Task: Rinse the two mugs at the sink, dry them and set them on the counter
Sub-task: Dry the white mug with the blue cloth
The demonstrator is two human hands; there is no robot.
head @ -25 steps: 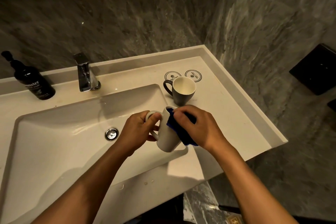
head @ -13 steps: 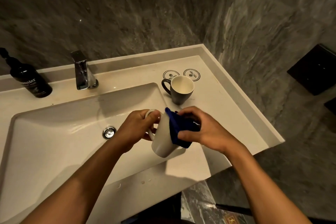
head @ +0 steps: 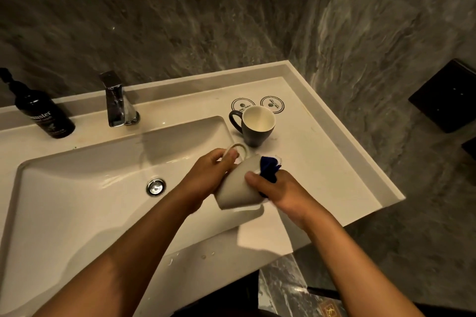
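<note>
My left hand (head: 206,177) grips the white mug (head: 235,192) by its handle, holding it tilted with the mouth pointing away to the right, over the basin's right edge. My right hand (head: 278,190) presses a blue cloth (head: 268,168) into the mug's mouth, thumb lying on the mug's side. The dark grey mug (head: 253,126) with a white inside stands upright on the white counter (head: 322,162), just behind the hands.
The white sink basin (head: 77,201) with a metal drain (head: 155,187) fills the left. A chrome tap (head: 117,101) and a black pump bottle (head: 42,110) stand behind it. Two round coasters (head: 257,104) lie near the back rim. Grey marble walls enclose the corner.
The white mug has been tipped further over, its mouth turned away to the right. My right hand has pushed the blue cloth from the mug's side into its mouth.
</note>
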